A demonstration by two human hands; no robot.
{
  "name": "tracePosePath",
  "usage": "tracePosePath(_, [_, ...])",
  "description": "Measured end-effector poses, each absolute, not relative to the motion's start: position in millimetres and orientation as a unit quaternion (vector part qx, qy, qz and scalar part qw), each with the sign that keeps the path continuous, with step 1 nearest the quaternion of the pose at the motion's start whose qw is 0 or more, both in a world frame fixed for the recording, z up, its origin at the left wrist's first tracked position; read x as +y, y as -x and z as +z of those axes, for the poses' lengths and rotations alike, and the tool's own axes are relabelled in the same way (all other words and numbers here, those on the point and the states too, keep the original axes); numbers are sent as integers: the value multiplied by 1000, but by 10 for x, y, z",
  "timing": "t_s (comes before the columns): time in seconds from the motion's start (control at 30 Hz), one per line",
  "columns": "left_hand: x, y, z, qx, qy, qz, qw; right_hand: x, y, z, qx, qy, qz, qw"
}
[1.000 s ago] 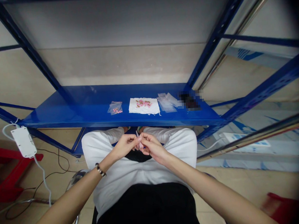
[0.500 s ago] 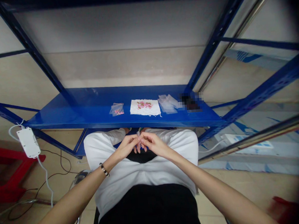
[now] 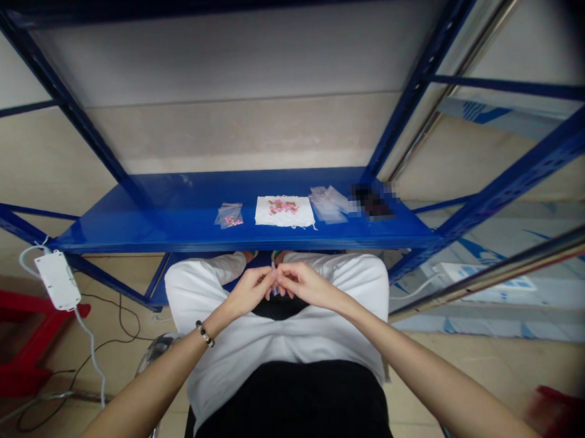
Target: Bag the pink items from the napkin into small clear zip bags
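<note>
Closely together, left hand point(image 3: 250, 292) and right hand point(image 3: 308, 286) pinch small pink item point(image 3: 275, 279), grip narrow on it.

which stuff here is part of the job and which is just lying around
Part of the job:
left hand and right hand, pinching a small pink piece
white cloth with pink pieces
small clear bag of pink pieces
clear plastic bags

Just lying around:
white plastic box on a cable
red stool
pixelated object on the blue shelf
</note>
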State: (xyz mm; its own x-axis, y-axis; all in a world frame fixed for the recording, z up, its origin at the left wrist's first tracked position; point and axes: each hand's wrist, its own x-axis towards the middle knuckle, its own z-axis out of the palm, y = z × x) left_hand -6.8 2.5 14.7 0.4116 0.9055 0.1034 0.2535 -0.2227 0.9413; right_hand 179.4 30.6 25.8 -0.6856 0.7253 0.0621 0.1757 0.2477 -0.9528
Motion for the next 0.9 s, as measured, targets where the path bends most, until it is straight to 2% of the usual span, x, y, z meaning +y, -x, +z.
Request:
tracePosePath(0.2, [34,76,81,438,-719,321,434,326,-1810,222,-736,299,553,251])
tracePosePath(0.5, [18,46,85,468,-742,310,368,373,-1792,131,-758,364,477,256])
tracePosePath(0.73, [41,84,37,558,-727,308,255,440,-1782,31,-754,441,407,267])
tracePosePath(0.9, [59,134,62,558,-727,320,242,420,-1789,0,-755,481,347,281])
